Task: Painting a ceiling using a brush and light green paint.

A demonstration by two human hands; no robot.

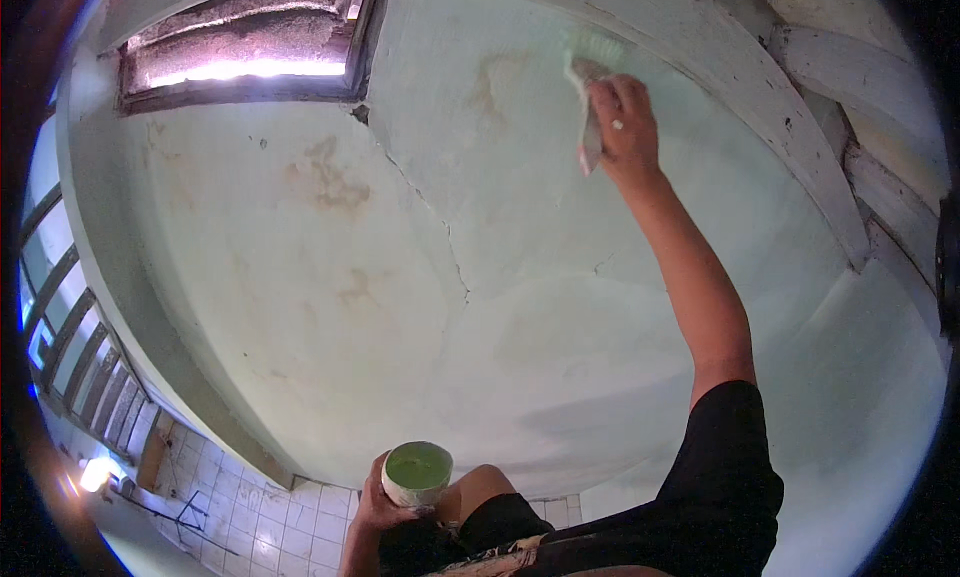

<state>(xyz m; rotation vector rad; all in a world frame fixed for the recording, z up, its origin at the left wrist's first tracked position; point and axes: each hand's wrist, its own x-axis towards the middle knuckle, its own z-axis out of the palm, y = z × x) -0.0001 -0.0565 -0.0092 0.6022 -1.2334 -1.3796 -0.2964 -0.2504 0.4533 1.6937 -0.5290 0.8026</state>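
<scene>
High on the pale green wall, just under the white beam, a paintbrush is gripped in the closed right hand, its bristles pressed to the plaster; a painting stroke seems in hand, and reloading may be needed next. Near the wall's lower edge, a small paint tub is clasped by the left hand, above a white tiled floor; a crack and stains are seen, and a vent at the upper left corner.

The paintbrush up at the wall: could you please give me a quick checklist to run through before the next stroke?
1. Right hand grips the paintbrush: ok.
2. Bristles touch the wall: ok.
3. Left hand holds the paint tub upright: ok.
4. Green paint left in the tub: ok.
5. Paint left on the bristles: cannot tell.
6. Crack filled before painting: not ok, it shows open.
</scene>
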